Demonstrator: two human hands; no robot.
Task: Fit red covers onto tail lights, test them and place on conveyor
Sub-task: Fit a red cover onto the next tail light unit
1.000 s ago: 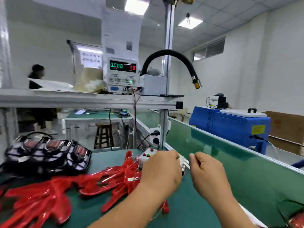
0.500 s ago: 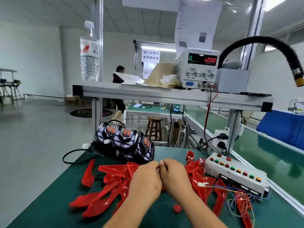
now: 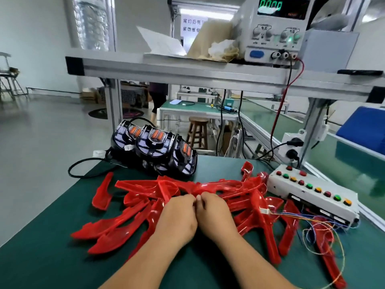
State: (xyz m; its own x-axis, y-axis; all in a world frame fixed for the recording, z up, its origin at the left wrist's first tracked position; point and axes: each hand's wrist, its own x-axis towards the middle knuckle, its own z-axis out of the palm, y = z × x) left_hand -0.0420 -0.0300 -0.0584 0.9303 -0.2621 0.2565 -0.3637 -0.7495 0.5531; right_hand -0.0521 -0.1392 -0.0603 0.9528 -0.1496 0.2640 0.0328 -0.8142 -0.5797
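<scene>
A heap of red covers (image 3: 133,211) lies across the green bench mat. My left hand (image 3: 177,217) and my right hand (image 3: 216,215) sit side by side on top of the heap, fingers curled. Their thumbs and forefingers meet and pinch the near edge of one red cover (image 3: 195,189). The fingertips are mostly hidden behind the knuckles. Behind the heap, three black tail lights (image 3: 156,147) with orange reflectors stand in a row, uncovered, with a black cable trailing to the left.
A white test box (image 3: 312,190) with coloured buttons lies to the right, thin coloured wires (image 3: 312,228) spilling from it. The green conveyor (image 3: 354,161) runs along the right. An aluminium shelf (image 3: 187,69) overhead carries a power supply (image 3: 275,28). A stool (image 3: 198,130) stands beyond.
My view swung left from the conveyor side and then dipped toward the bench. Both hands left the test box and came together over the red covers, where they stay.
</scene>
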